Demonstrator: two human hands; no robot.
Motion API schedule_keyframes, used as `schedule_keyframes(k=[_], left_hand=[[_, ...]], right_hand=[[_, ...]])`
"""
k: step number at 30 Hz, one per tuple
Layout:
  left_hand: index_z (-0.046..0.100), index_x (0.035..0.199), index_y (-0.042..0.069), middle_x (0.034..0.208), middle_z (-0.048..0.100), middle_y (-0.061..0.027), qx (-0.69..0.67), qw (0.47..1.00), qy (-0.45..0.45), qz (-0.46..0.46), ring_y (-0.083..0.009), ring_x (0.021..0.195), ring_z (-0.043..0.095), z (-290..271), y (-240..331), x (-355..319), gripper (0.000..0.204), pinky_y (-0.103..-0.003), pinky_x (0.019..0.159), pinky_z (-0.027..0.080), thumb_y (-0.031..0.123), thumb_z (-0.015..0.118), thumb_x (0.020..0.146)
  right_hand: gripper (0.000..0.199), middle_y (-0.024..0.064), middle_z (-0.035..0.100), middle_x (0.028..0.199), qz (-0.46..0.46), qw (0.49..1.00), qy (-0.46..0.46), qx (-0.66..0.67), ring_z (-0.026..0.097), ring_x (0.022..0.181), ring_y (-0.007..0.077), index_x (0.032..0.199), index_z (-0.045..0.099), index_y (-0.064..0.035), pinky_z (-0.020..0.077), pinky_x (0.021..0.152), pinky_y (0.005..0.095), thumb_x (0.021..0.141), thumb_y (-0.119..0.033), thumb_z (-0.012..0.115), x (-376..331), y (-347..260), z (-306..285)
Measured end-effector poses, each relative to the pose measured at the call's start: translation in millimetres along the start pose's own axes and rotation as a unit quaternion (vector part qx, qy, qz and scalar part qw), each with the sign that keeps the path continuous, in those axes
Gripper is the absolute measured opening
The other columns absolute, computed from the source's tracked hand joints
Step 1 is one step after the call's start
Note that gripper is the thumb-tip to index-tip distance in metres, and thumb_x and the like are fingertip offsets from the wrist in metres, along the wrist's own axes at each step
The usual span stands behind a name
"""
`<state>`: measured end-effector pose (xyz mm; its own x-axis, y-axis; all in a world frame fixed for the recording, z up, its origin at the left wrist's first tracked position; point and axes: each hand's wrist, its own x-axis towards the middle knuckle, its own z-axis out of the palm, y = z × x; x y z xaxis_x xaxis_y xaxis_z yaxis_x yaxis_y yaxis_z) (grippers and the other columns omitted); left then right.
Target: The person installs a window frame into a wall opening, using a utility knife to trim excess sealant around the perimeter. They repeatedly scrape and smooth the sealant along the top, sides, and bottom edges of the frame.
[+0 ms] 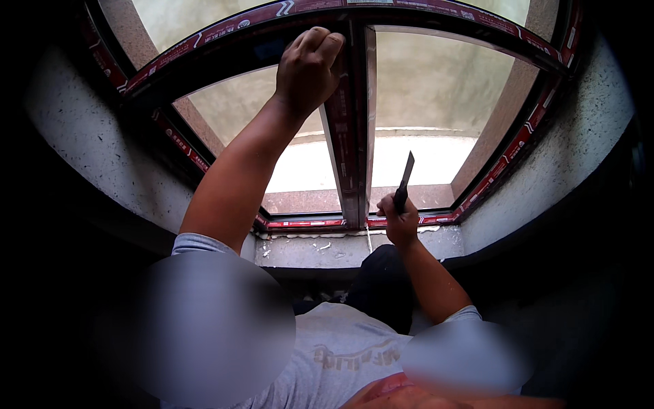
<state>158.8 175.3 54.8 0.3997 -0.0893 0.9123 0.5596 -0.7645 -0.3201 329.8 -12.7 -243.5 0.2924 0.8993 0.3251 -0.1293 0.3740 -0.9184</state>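
My left hand [310,65] is raised, its fingers curled closed against the dark upper rail of the window frame [351,143], beside the top of the central upright. What lies inside those fingers, if anything, is hidden. Lower down on the right, my right hand [402,219] grips a knife with a black handle and a flat pointed blade [408,168]. The blade points up in front of the right-hand pane [436,88], apart from the upright. Red printed protective film [218,32] covers much of the frame.
Below the frame runs a grey concrete sill [306,252], with whitish foam along the joint and small scraps on it. Rough speckled walls [122,146] flank the window on both sides. My dark-clad knee [385,273] is close to the sill.
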Motion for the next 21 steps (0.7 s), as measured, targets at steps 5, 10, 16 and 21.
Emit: schedule_keyframes(k=[5,10,16,21], left_hand=[[0.06,0.096,0.01,0.093,0.061,-0.0082,0.0,0.998,-0.058,-0.009,-0.0326,0.089,0.068,-9,-2,-2,0.026,-0.043,0.076,0.056,0.002,0.077,0.078],[0.057,0.094,0.009,0.093,0.062,-0.0102,-0.082,0.993,-0.066,-0.046,-0.0354,0.084,0.067,-22,0,10,0.023,-0.043,0.07,0.055,0.004,0.077,0.083],[0.06,0.099,0.009,0.094,0.064,-0.0103,-0.092,0.993,-0.049,-0.055,-0.0352,0.084,0.068,-19,-1,8,0.028,-0.042,0.07,0.056,0.006,0.08,0.081],[0.064,0.102,0.009,0.092,0.064,-0.0095,-0.086,0.994,-0.057,-0.046,-0.0334,0.083,0.068,-16,-7,6,0.031,-0.042,0.07,0.056,0.009,0.084,0.078]], right_hand=[[0.009,-0.0013,0.064,0.078,-0.209,0.966,0.1,-0.115,0.056,0.07,0.0057,0.099,0.065,-0.0029,0.048,0.064,0.0253,0.101,-0.012,0.065,110,-103,42],[0.011,0.0071,0.067,0.07,-0.334,0.923,0.101,-0.16,0.065,0.065,0.0155,0.088,0.068,-0.0028,0.0521,0.064,0.0313,0.094,-0.012,0.067,204,-183,72],[0.025,0.0096,0.071,0.066,-0.362,0.899,0.14,-0.202,0.07,0.062,0.0189,0.081,0.072,-0.004,0.0538,0.062,0.0343,0.093,-0.026,0.076,235,-206,96],[0.019,0.005,0.077,0.079,-0.324,0.919,0.118,-0.193,0.071,0.072,0.0116,0.094,0.078,-0.0019,0.0532,0.067,0.0285,0.096,-0.021,0.076,239,-203,96]])
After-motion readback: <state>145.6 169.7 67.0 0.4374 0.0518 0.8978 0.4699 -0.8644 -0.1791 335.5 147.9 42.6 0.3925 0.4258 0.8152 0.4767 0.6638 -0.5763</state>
